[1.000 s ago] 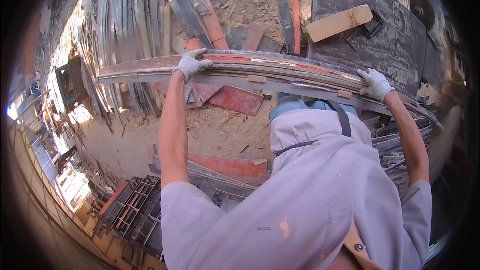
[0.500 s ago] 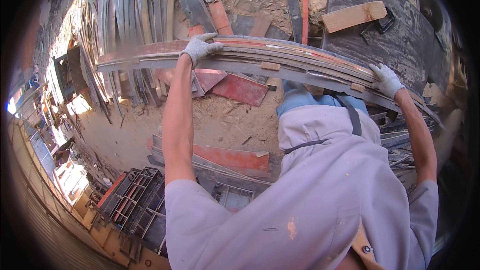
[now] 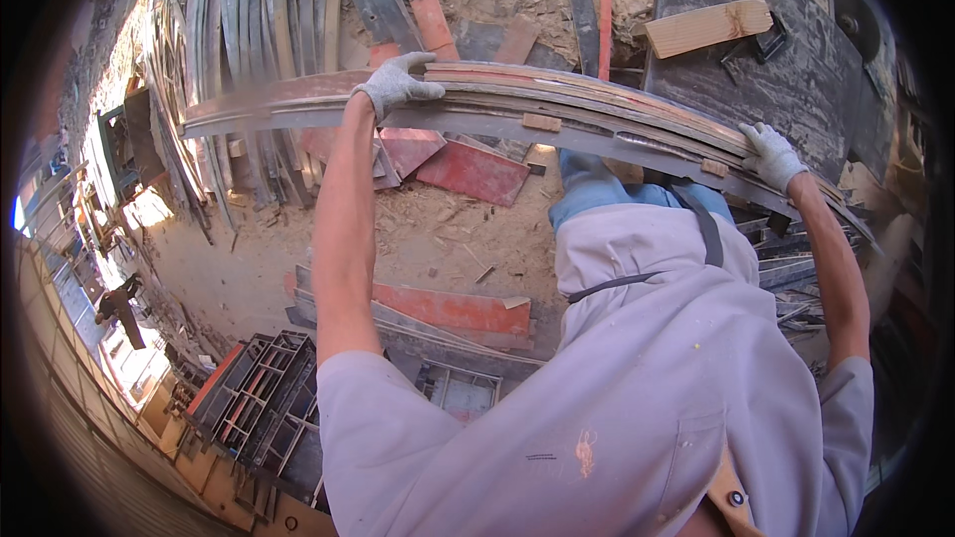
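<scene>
A bundle of long, thin plywood strips (image 3: 587,109) stretches crosswise in front of my waist, its near face grey and its upper edges reddish and tan. My left hand (image 3: 400,85), in a pale work glove, grips the bundle left of its middle, thumb pointing right along it. Towards the right end, my right hand (image 3: 773,156), gloved alike, has its fingers curled over the far edge. Palms and undersides are hidden. Two small wooden blocks, a left one (image 3: 541,122) and a right one (image 3: 714,168), sit against the bundle's near face.
Beyond my right hand is a dark, scuffed tabletop (image 3: 741,89) with a light wood offcut (image 3: 708,28) on it. Many long strips (image 3: 249,15) lie at the far left. Red boards (image 3: 473,173) and chips litter the ground. Metal frames (image 3: 264,403) stand at the lower left.
The bundle's left part has shifted slightly left and away from me, my left hand moving with it. My right hand keeps its place. A dark figure-like shape now shows at the far left.
</scene>
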Tool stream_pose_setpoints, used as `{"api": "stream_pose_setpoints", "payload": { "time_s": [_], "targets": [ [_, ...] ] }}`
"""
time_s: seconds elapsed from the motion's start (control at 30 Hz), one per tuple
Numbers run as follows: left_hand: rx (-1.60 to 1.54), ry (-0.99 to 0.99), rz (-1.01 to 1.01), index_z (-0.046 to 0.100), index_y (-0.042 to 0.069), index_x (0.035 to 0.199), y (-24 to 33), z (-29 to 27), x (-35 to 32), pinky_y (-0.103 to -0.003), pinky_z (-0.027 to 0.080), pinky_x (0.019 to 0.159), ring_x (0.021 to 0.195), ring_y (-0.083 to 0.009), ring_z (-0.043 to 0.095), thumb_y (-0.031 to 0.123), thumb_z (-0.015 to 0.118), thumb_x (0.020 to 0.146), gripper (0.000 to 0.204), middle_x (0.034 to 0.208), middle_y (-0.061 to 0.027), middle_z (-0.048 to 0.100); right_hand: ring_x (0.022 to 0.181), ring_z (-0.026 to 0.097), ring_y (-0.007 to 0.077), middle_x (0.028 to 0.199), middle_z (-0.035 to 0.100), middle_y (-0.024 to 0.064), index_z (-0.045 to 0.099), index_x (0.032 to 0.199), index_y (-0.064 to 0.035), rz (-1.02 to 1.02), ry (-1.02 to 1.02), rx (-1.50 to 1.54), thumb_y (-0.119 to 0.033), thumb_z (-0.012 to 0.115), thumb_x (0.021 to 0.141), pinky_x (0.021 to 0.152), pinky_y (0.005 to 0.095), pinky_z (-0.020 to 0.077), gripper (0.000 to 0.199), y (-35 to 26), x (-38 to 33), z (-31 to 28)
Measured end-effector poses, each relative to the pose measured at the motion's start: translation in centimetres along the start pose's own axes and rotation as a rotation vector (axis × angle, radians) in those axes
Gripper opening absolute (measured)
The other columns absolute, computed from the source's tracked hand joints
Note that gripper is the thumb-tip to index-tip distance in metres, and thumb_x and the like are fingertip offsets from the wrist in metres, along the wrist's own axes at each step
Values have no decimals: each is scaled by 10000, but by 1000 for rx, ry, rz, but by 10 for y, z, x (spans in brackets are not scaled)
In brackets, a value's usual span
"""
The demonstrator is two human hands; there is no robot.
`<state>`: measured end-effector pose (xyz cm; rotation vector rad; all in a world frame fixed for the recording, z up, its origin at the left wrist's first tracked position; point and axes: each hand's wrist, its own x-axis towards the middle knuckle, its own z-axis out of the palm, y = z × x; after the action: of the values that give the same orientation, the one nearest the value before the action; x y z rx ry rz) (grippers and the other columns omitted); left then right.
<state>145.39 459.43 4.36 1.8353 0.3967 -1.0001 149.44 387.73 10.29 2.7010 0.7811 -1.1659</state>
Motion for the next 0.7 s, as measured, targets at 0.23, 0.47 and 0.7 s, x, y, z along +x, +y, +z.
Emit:
{"api": "stream_pose_setpoints", "payload": {
  "time_s": [0.23,0.47,0.7],
  "targets": [
    [-128,-31,-40,516,17,1588,0,-3,4,-345,560,1057,1272,-240,667,153,905,871,827,1433,-182,667,1222,590,441,1288,601,229,531,1511,-79,10,4,49,-141,822,836,1036,507,502,738,1,-4,-1],
    [15,-37,48,562,-34,1535,29,53,21,-353,555,1059,1280,-239,666,165,902,885,759,1419,-189,684,1263,600,442,1347,633,238,556,1495,-75,79,-8,50,-130,815,834,1072,492,503,711,45,-31,19],
    [70,-49,84,621,-23,1487,35,60,18,-348,562,1017,1154,-237,717,308,906,861,764,1307,-172,751,1247,616,449,1334,649,242,595,1457,-61,109,-48,62,-114,836,805,1083,493,507,697,65,-33,29]
  ]
}}
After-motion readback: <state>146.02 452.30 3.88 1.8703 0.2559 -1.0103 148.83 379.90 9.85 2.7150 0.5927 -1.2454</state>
